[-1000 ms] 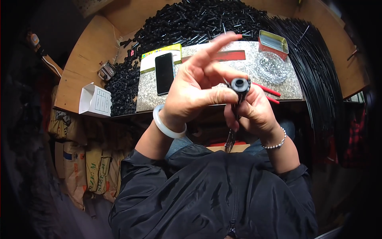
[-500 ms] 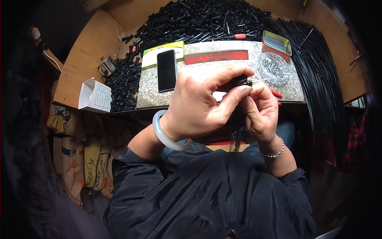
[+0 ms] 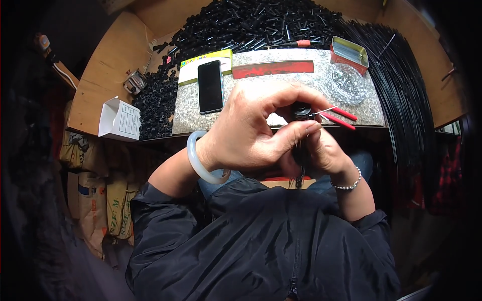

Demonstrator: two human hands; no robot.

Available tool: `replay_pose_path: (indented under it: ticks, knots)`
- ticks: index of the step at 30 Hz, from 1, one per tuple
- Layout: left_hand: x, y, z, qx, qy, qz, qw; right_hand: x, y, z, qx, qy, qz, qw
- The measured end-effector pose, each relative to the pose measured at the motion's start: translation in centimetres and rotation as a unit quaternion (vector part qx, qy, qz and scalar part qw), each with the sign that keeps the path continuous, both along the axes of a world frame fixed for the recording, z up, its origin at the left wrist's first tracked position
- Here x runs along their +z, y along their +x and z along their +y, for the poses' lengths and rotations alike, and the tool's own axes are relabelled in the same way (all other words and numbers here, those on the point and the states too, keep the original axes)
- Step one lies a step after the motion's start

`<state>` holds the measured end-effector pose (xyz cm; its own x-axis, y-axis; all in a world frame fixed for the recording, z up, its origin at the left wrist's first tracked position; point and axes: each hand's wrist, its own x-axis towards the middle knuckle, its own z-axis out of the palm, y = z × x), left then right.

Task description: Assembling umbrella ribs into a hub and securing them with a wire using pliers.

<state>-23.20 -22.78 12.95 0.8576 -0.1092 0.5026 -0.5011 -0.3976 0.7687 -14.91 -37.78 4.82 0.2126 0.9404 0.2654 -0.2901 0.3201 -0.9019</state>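
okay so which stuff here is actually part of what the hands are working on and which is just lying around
In hand:
- small black part, pinched between left hand and right hand
- heap of like black parts
- bundle of black rods

Lying about:
- phone
- glass dish
- red-handled tool
- white box
- tin

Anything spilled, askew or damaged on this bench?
Nothing looks damaged. The heap of small black parts spreads loose round the stone slab down to the white box. Both hands, left hand and right hand, hold a black part.
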Motion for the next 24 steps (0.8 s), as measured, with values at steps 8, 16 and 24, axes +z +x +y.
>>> replay_pose_path:
  ticks: [8,16,24]
  knots:
    - [-0.5,0.2,-0.8,0.053,-0.07,-0.039,0.995,-0.2,-1.5,1.4,-0.285,-0.006,-0.198,0.938]
    - [-2.4,0.9,-1.6,0.145,0.017,-0.165,0.975,-1.8,-1.6,2.3,-0.366,0.031,-0.337,0.867]
    - [-4.9,0.7,-1.7,0.025,-0.143,0.051,0.988,-1.4,-1.2,1.1,-0.157,-0.054,-0.332,0.929]
